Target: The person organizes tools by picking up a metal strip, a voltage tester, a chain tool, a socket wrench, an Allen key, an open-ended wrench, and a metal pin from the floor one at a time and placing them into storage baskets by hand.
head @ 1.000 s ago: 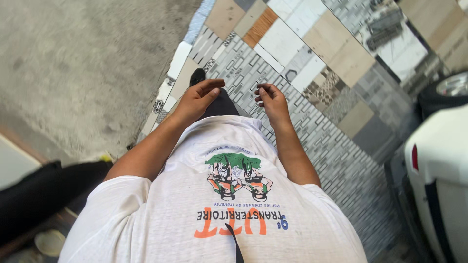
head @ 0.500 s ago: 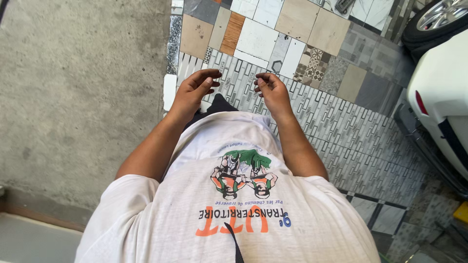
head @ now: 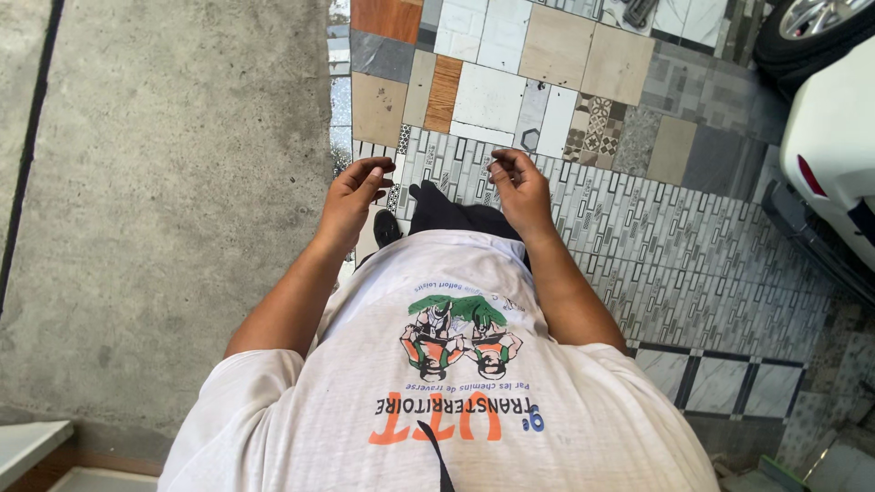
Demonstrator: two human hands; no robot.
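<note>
Seen from above, your left hand [head: 351, 199] and right hand [head: 522, 189] hang level before your white printed cotton T-shirt [head: 437, 364], fingers loosely curled, grasping nothing. Nearest them is the shirt's hem, running crosswise just behind both wrists, equally near each. Beyond the shirt lie patchwork ceramic floor tiles [head: 638, 228]; grey concrete paving [head: 182, 182] lies left.

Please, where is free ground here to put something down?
The concrete floor, left of the left hand, is bare. The patterned tiles between the right hand and the white car are free too; nearer the car it is tight.
</note>
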